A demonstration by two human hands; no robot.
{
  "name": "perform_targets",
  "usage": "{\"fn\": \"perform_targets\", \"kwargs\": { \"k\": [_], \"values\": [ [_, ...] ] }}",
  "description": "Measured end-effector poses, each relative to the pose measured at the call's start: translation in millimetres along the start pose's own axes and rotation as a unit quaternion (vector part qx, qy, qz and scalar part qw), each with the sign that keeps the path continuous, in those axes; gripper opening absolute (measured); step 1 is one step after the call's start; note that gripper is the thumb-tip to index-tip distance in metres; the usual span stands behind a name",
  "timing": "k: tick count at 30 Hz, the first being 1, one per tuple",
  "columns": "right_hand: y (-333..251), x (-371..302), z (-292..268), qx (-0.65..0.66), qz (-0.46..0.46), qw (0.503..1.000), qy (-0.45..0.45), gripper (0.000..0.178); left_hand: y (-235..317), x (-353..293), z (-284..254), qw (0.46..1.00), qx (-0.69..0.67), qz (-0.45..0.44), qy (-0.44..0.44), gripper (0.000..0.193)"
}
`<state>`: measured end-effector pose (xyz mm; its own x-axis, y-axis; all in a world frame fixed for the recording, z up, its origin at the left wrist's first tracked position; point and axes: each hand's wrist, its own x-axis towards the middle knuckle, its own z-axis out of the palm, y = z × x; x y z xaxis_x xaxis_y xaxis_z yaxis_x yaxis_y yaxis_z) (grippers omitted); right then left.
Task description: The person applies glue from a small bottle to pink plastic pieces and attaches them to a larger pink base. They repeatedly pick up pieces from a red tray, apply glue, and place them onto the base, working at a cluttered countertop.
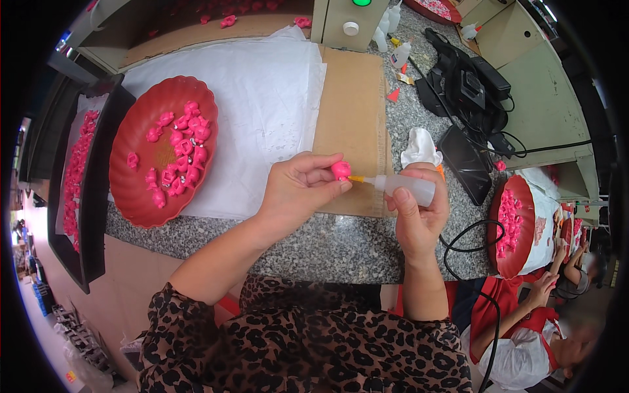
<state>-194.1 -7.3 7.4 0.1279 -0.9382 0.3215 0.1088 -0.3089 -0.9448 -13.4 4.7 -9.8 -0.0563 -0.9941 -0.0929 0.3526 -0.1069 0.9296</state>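
Between the thumb and fingers of my left hand [298, 187] is a small glossy pink figurine [341, 170]. My right hand [422, 206] is wrapped round a translucent white squeeze bottle [409, 189], tipped on its side. Its thin yellow nozzle [360, 179] points left and meets the figurine's lower right side, or comes very close to it. Both hands are above a brown cardboard sheet [354, 98]. To the left, a red scalloped plate [124, 187] holds several more pink pieces [187, 147].
White paper [255, 98] covers the granite worktop [314, 252]. A black tray [95, 255] of pink pieces stands far left. At right lie a crumpled white cloth [419, 147], black devices [472, 85] and a looping cable [458, 239]. Beyond another red plate [521, 262], a co-worker [524, 340] sits.
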Motion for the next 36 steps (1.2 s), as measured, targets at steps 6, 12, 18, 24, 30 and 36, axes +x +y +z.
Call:
{"fn": "perform_targets", "kwargs": {
  "k": [6,12,18,24,30,36],
  "values": [
    [-2.3,-1.1,-1.4,-0.092,-0.033,0.995,-0.008,0.024,-3.7,-0.2,0.3,1.000,-0.004,0.024,-0.002,0.035],
    [-3.9,-0.3,-1.8,-0.171,-0.110,0.979,-0.029,0.024,-0.7,-0.8,-0.4,1.000,-0.013,-0.013,-0.004,0.035],
    [-1.5,-0.4,1.5,0.012,-0.002,1.000,0.014,0.022,0.4,0.1,-0.3,1.000,-0.015,-0.018,-0.001,0.036],
    [-4.6,0.8,0.8,0.039,0.009,0.999,0.013,0.021,0.9,0.2,0.2,1.000,-0.016,-0.023,0.004,0.036],
    [-3.5,0.4,0.3,0.014,0.016,1.000,0.013,0.021,1.8,0.2,0.4,1.000,-0.015,-0.022,-0.001,0.036],
    [-0.8,-1.1,-2.5,-0.113,-0.052,0.992,0.012,0.025,0.7,-0.2,-0.4,1.000,-0.007,-0.017,-0.001,0.035]
  ]
}}
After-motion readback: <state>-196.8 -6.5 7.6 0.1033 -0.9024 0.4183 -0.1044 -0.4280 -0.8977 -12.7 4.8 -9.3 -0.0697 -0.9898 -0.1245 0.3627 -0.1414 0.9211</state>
